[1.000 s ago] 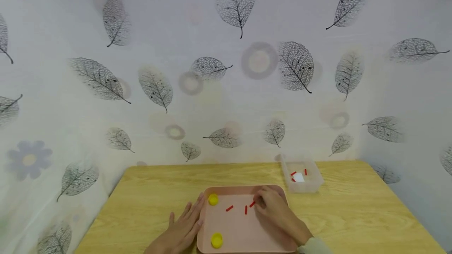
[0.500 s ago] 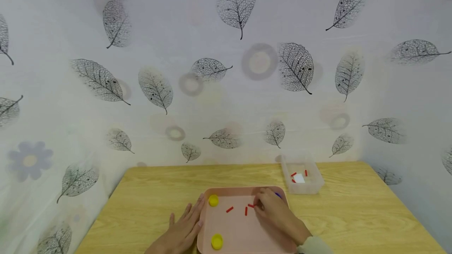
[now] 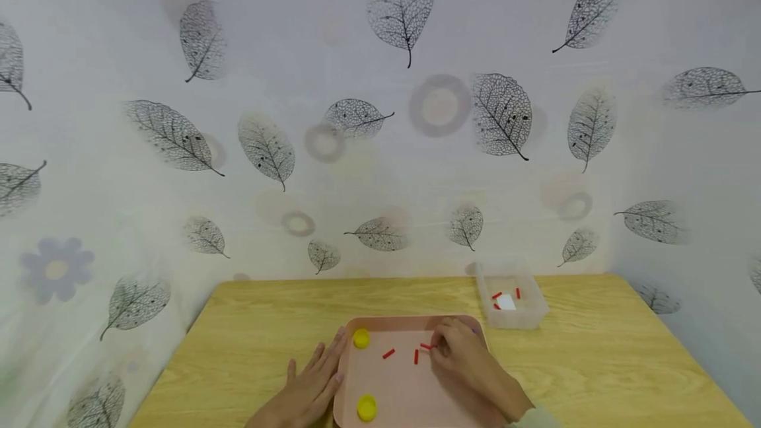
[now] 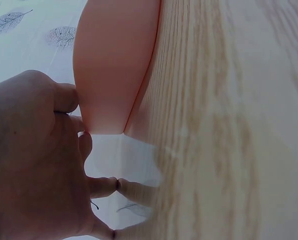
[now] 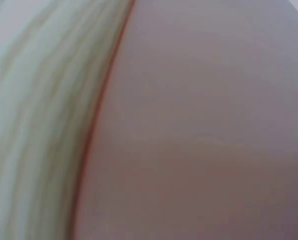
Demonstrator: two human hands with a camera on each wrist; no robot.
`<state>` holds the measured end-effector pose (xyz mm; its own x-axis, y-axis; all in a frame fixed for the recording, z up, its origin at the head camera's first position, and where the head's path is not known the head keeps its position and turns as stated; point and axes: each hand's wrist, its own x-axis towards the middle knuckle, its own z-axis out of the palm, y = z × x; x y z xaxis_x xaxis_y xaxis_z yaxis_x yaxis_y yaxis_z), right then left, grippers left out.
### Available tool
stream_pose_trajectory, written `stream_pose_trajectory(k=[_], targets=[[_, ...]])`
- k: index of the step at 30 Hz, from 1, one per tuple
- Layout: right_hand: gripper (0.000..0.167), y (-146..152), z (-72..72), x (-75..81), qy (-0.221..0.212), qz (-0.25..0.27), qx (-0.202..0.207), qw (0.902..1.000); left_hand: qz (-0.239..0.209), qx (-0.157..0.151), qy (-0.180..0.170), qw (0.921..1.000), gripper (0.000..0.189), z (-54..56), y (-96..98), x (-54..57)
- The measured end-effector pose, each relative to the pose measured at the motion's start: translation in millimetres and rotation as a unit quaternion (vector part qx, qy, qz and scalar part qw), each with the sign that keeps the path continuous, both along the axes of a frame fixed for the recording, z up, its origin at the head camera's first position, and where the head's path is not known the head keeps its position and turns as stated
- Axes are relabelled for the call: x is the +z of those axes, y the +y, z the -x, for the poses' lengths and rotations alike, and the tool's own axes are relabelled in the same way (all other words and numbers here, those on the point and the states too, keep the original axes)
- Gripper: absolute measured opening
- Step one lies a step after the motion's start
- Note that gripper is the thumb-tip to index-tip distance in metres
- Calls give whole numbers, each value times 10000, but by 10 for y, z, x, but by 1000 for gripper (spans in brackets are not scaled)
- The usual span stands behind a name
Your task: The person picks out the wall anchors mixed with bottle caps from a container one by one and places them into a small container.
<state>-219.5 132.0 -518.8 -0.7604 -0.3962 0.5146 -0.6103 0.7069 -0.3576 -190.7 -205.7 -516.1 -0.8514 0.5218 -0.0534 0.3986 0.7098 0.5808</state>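
A pink tray (image 3: 410, 392) lies on the table; its side wall (image 4: 116, 65) fills part of the left wrist view. My left hand (image 3: 309, 378) lies with straight, spread fingers against the tray's left edge. Over the tray's right half, my right hand (image 3: 466, 355) pinches the end of a short red stick (image 3: 426, 346) between thumb and fingers. Two more red sticks lie to its left, one upright in view (image 3: 416, 356) and one slanted stick (image 3: 389, 353). A bit of something blue (image 3: 473, 330) peeks out behind the right hand, mostly hidden. The right wrist view shows only tray wall and table.
Two round yellow pieces (image 3: 366, 408) sit at the tray's left corners, near and far. A clear plastic box (image 3: 523, 318) with several red sticks and a white patch inside stands behind the tray at right. A leaf-patterned curtain (image 3: 380, 170) backs the wooden table (image 3: 267, 309).
The red stick at my right fingertips has turned from a slant to lying nearly crosswise. My right hand has shifted only slightly; the left hand keeps its place at the tray edge.
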Motion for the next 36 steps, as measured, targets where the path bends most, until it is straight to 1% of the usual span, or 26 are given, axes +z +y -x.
stream_pose_trajectory(k=[3,6,8,12,15,18,21,23,28,30,36], targets=[[18,17,-1,8,221,94,28,9997,-22,-5,-38,10000,60,-10,2,14],[18,27,-13,18,311,164,-50,9994,-33,-2,-36,10000,61,-13,-3,12],[19,44,-32,27,250,202,-123,9994,11,2,0,10000,61,-10,1,4],[21,74,-70,60,-63,411,-209,9989,106,12,107,9999,60,-7,4,-10],[21,102,-83,93,-228,648,-198,9974,50,-2,83,10000,60,-10,6,-3],[21,140,-81,121,-137,824,-150,9964,-12,-6,-20,10000,61,-6,3,5],[21,176,-79,145,-10,920,-128,9957,19,1,-98,10000,61,2,-1,11],[22,191,-74,160,-15,993,-146,9949,58,28,-129,9999,62,9,-6,18],[22,229,-76,211,-406,1176,-240,9919,86,90,-197,9997,62,10,-8,36],[21,248,-79,225,-554,1162,-307,9912,96,100,-200,9997,62,4,-8,35],[17,310,-97,274,-736,1136,-563,9892,131,125,-164,9997,62,-7,3,26]])
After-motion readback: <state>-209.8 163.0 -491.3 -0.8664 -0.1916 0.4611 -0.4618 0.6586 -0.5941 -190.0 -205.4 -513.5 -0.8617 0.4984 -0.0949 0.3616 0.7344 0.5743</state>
